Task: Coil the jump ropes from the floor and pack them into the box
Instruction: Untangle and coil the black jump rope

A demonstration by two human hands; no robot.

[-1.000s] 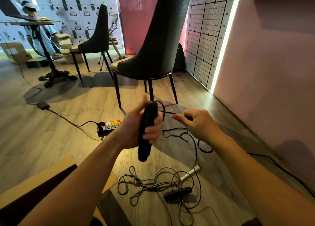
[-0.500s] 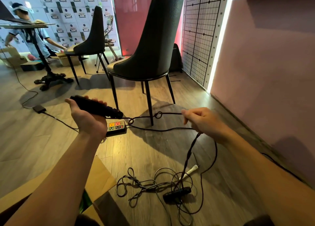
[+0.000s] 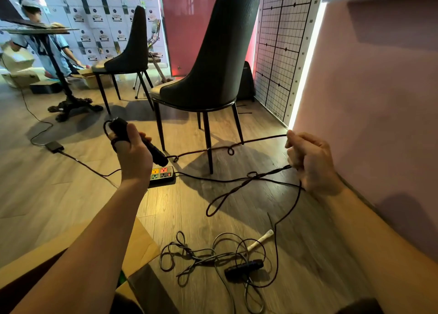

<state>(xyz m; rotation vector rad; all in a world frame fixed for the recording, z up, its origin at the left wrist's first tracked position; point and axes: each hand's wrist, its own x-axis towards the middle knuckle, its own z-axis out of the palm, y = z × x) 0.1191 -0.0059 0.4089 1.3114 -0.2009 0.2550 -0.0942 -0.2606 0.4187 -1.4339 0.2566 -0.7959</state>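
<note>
Head view: the cardboard box [image 3: 142,245] sits at lower left. Its interior is mostly covered by the left forearm and cut off by the frame edge, so its contents cannot be determined. The left hand [image 3: 134,154] grips a black handle [image 3: 156,153]. The right hand [image 3: 310,162] is curled round the black rope [image 3: 237,145], which runs kinked between both hands above the wooden floor [image 3: 71,195]. A grey rope [image 3: 213,256] lies tangled on the floor nearer the camera. A power strip [image 3: 162,173] lies near the closer dark chair [image 3: 213,64], with a pink wall [image 3: 379,100] at right.
</note>
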